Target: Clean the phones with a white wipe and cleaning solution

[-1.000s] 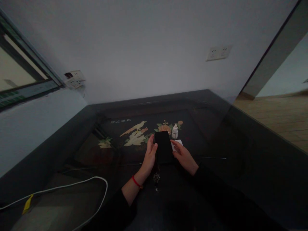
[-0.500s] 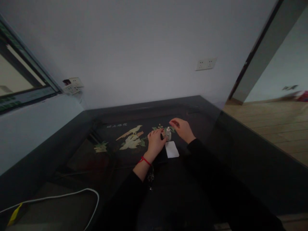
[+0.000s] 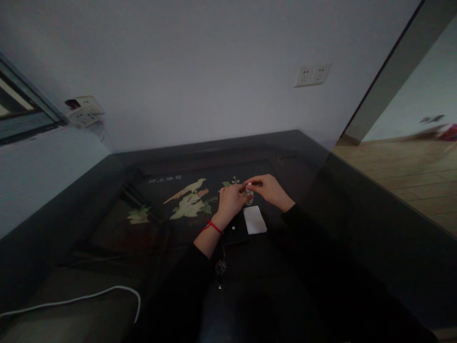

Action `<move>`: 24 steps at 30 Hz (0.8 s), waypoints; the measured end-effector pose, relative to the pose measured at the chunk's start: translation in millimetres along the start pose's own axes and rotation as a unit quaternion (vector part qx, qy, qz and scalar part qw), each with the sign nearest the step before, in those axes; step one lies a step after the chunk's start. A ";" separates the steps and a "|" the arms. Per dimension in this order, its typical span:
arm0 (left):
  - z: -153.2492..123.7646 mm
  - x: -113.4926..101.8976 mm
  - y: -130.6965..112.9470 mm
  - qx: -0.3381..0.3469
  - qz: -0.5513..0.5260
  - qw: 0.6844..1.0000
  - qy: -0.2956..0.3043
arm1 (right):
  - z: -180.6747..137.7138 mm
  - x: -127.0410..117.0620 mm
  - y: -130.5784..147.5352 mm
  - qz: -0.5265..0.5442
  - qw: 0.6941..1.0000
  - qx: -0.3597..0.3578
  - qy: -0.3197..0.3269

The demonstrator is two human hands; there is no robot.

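Observation:
My left hand point(image 3: 230, 202), with a red string at its wrist, is closed around a small white bottle point(image 3: 248, 195) standing on the dark table point(image 3: 342, 205). My right hand point(image 3: 266, 189) pinches the bottle's cap from above. A black phone point(image 3: 235, 234) lies flat just below my left hand, with a charm strap point(image 3: 220, 270) hanging toward me. A white card point(image 3: 254, 220) lies to the right of the phone, near my right wrist.
The table top bears a painted bird and flowers point(image 3: 187, 202). A white cable point(image 3: 89, 297) loops at the lower left. Wall sockets point(image 3: 312, 75) sit on the wall behind, more sockets point(image 3: 83, 109) at the left. A wooden floor point(image 3: 403, 171) opens at the right.
The phone went from both hands down flat onto the table. My left hand closed around the small bottle, and my right hand moved over to its cap.

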State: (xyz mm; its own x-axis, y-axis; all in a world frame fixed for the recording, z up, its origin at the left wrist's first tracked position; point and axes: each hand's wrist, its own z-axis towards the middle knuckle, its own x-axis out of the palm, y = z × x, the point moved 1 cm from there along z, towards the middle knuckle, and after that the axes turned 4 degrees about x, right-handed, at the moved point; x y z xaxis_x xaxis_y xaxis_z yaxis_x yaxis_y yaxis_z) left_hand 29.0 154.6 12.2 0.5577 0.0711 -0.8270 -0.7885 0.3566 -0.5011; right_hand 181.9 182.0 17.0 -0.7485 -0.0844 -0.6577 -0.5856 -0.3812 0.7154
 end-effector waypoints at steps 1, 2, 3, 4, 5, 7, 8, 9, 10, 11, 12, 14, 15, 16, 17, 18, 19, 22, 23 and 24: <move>-0.1 0.6 0.4 0.002 -0.001 1.000 0.000 | 0.1 -1.1 0.8 0.009 1.000 -0.004 -0.003; -0.1 1.1 0.8 0.003 -0.002 1.000 -0.001 | 0.1 -1.6 1.5 0.017 1.000 -0.005 -0.009; -0.1 1.4 1.0 0.004 -0.002 1.000 -0.001 | 0.0 -1.6 2.1 0.022 1.000 -0.002 -0.020; 0.0 1.6 1.2 0.004 -0.001 1.000 -0.001 | -0.4 -1.1 2.4 0.024 0.999 0.005 -0.035; 0.1 1.7 1.3 0.004 0.000 1.000 0.000 | -0.9 -0.3 2.7 0.023 0.998 0.014 -0.052; 0.3 1.8 1.6 0.004 0.001 1.000 -0.001 | -2.2 1.3 3.7 0.018 0.996 0.030 -0.082; 0.5 1.9 2.0 0.004 0.002 1.000 -0.002 | -2.9 1.6 4.6 0.015 0.995 0.035 -0.092; 0.6 2.2 2.5 0.004 0.002 1.000 -0.003 | -3.7 1.5 6.0 0.012 0.994 0.036 -0.099; 0.7 2.6 3.1 0.005 0.002 1.000 -0.004 | -4.3 1.0 7.9 0.011 0.994 0.035 -0.103; 0.8 3.2 3.9 0.006 0.002 1.000 -0.006 | -4.9 0.0 10.0 0.011 0.994 0.032 -0.105; 0.9 3.9 4.6 0.007 0.001 1.000 -0.007 | -5.4 -1.1 12.4 0.011 0.994 0.026 -0.104; 1.1 5.3 5.8 0.008 0.001 1.000 -0.010 | -6.1 -3.1 16.8 0.014 0.995 0.009 -0.098; 1.2 5.8 6.1 0.009 0.000 1.000 -0.011 | -6.2 -3.7 18.4 0.014 0.996 0.001 -0.093; 1.3 6.1 6.1 0.009 0.000 1.000 -0.011 | -6.2 -4.0 19.3 0.014 0.996 -0.005 -0.088; 1.3 6.3 6.0 0.008 0.000 1.000 -0.011 | -6.2 -3.9 19.6 0.011 0.996 -0.008 -0.085; 1.3 6.3 5.8 0.007 0.000 1.000 -0.010 | -6.1 -3.6 19.4 0.008 0.996 -0.009 -0.084; 1.2 6.3 5.6 0.005 0.000 1.000 -0.010 | -6.1 -3.2 18.7 0.005 0.996 -0.008 -0.086; 1.2 6.4 5.8 0.005 -0.002 1.000 -0.012 | -6.8 -1.6 16.2 -0.005 0.995 -0.008 -0.097; 1.3 6.7 6.2 0.007 -0.004 1.000 -0.012 | -7.2 -0.9 15.7 -0.008 0.995 -0.009 -0.101; 1.5 7.1 6.7 0.008 -0.006 1.000 -0.012 | -7.6 0.0 15.6 -0.009 0.994 -0.011 -0.105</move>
State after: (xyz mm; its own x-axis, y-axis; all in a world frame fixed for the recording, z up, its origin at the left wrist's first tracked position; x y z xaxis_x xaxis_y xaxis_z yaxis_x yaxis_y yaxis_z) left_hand 28.0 158.9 3.3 0.5735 0.0885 -0.8144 -0.7771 0.3733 -0.5067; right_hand 175.2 169.0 26.3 -0.7877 0.1152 -0.6052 -0.5941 -0.4018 0.6968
